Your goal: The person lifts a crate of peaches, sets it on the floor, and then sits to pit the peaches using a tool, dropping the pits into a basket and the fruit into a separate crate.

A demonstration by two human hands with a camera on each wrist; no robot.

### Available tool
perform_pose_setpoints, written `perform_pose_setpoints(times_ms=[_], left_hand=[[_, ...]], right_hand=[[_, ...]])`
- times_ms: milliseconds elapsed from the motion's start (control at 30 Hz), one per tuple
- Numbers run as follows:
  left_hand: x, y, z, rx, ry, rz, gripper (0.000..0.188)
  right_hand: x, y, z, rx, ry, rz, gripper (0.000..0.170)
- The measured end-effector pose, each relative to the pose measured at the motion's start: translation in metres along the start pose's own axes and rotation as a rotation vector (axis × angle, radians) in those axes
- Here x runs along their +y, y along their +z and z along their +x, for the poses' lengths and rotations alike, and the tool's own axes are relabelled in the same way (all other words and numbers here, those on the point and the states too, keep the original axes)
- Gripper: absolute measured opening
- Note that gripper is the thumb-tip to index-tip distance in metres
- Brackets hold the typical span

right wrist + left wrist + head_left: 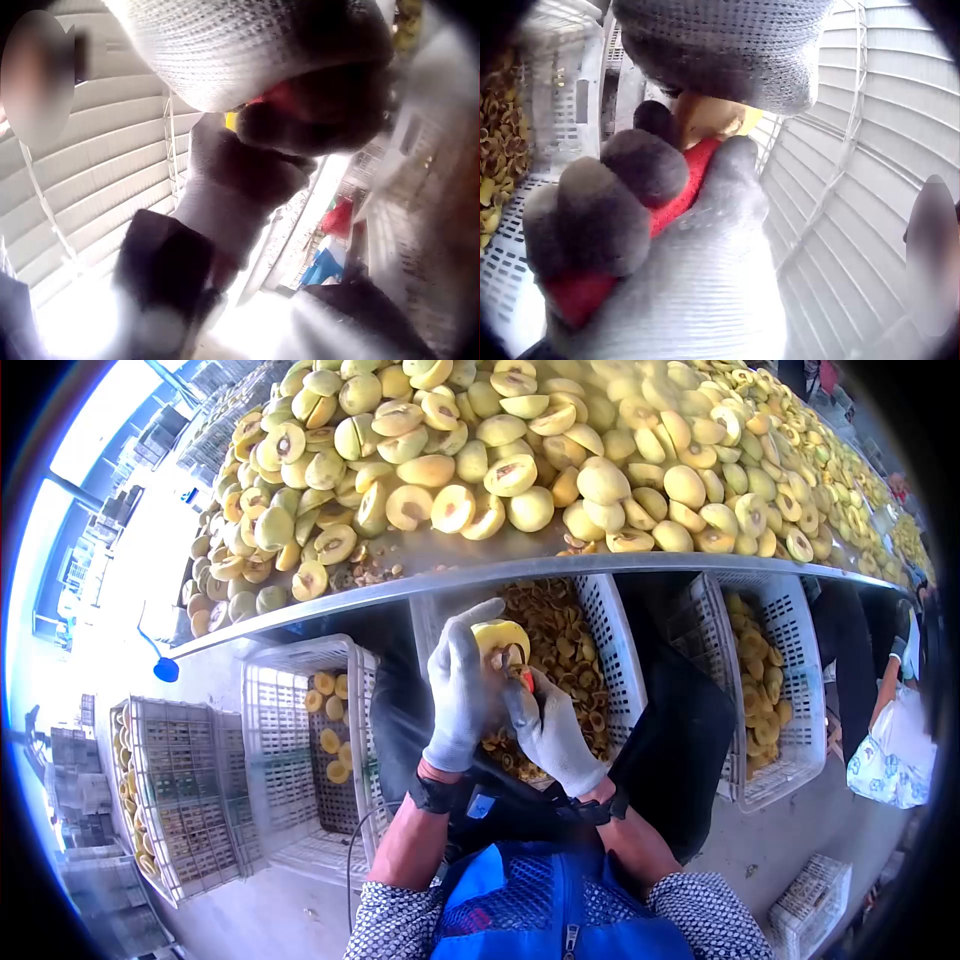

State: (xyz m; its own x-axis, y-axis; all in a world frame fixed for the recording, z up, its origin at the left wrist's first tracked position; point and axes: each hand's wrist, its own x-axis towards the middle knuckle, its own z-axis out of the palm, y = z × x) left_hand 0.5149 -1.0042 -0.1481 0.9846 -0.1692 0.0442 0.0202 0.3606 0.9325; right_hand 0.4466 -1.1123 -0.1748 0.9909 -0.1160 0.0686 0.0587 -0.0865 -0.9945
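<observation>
Cut fruit [501, 634], yellow and rounded, is held above a slotted plastic crate [612, 642] in the fingers of the knit-gloved left hand [456, 685]; beside it, a red tool [527, 678] is gripped by the right hand [552, 732].

- Fruit halves [520, 480] piled on table [640, 563], dead ahead of me
- Crate of scraps [612, 650] between my knees [690, 710]
- Two crates on my left: near crate [275, 750], outer crate [190, 790], fruit in both
- Right crate [800, 660] beside my right knee, fruit inside
- Bag [890, 750] further right
- Small crate [812, 905] back right
</observation>
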Motion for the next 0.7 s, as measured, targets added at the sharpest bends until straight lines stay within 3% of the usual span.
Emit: perform_pose_setpoints(times_ms=[133,233,400,600,700], left_hand=[[-0.012,0.013,-0.001,0.059,0.181,0.238,0.04],[-0.021,0.011,0.0,0.072,0.082,0.081,0.041],[-0.027,0.014,0.002,0.074,0.094,0.159,0.041],[-0.028,0.023,0.0,0.027,0.169,0.297,0.032],[-0.035,0.02,-0.003,0.017,0.051,0.172,0.032]], right_hand=[[0.008,-0.005,0.004,-0.028,0.151,0.123,0.03],[0.006,-0.005,-0.001,-0.027,0.23,0.207,0.032],[0.002,-0.013,-0.001,0.023,0.086,-0.072,0.032],[0.015,-0.013,0.001,0.038,0.078,0.067,0.031],[0.017,-0.02,0.0,-0.007,0.111,-0.032,0.031]])
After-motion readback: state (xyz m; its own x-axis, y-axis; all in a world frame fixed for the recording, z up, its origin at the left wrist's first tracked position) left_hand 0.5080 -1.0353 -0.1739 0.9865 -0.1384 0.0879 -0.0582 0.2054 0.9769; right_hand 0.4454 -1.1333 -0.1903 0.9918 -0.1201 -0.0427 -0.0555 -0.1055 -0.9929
